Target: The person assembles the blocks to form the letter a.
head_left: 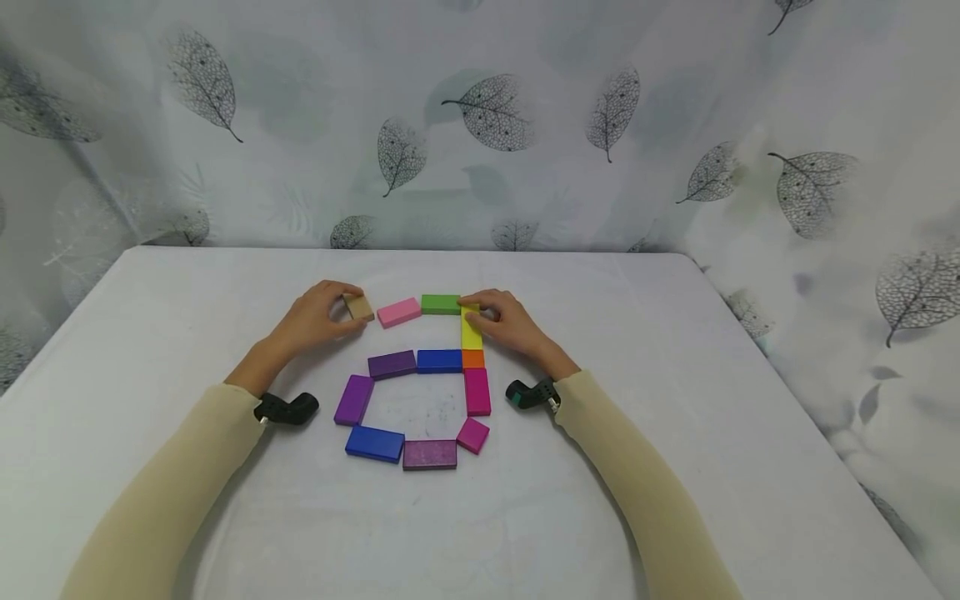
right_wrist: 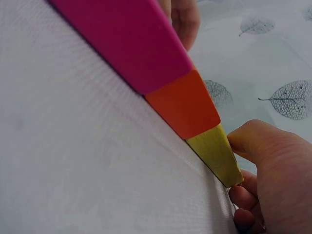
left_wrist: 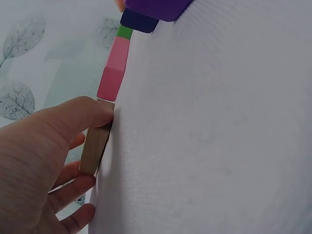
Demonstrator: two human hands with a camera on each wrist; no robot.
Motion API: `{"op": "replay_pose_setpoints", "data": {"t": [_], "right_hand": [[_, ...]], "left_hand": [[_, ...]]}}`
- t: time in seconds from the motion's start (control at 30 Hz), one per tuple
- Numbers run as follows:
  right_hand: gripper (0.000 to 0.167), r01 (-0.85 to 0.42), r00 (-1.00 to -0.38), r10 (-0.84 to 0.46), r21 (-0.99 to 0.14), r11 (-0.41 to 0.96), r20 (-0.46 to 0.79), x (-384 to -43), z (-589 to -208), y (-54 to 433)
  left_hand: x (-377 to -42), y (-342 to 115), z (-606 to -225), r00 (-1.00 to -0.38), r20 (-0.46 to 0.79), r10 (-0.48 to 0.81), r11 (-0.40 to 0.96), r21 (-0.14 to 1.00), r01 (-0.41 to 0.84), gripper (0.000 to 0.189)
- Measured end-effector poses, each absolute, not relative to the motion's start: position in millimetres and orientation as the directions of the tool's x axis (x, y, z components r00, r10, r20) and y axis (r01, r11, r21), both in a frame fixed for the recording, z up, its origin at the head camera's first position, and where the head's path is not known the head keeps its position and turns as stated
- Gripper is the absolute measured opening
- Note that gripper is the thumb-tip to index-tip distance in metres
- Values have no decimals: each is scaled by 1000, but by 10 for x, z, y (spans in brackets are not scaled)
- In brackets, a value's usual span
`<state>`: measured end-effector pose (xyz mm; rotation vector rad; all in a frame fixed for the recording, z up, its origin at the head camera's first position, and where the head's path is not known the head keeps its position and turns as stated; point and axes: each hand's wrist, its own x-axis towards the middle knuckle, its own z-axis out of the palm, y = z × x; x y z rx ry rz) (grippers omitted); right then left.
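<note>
In the head view my left hand (head_left: 318,315) pinches a tan wooden block (head_left: 359,307) between thumb and fingers at the row's upper left end. The left wrist view has that wooden block (left_wrist: 95,146) close to the end of a pink block (left_wrist: 113,68). My right hand (head_left: 512,321) grips a yellow block (head_left: 471,333) at the upper right, its index fingertip by the corner of a green block (head_left: 440,305). Seen from the right wrist, the thumb lies along the side of the yellow block (right_wrist: 217,153), which adjoins an orange block (right_wrist: 185,105).
Below, a closed loop of blocks includes a dark purple block (head_left: 392,364), blue blocks (head_left: 439,361), a violet block (head_left: 354,400), a mauve block (head_left: 430,455) and magenta blocks (head_left: 477,392). All lie on a white-covered table (head_left: 675,467); leaf-patterned cloth (head_left: 555,192) hangs behind.
</note>
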<state>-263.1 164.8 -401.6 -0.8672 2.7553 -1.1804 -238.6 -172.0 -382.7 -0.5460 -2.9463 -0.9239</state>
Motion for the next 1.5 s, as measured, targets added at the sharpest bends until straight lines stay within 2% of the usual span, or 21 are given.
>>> {"op": "replay_pose_setpoints", "data": {"t": [0.63,1.5], "right_hand": [[35,-491,-841,-503,-667,560,198,-2619,-4004,1634],[35,-502,-836,-508,-666,552,209,-2610,-4003,1636]], "left_hand": [[-2290,-1761,-3833,-931,157,330,743,565,359,52],[-2149,-1729,-3781,-932,162,324,724,592,355,53]]}}
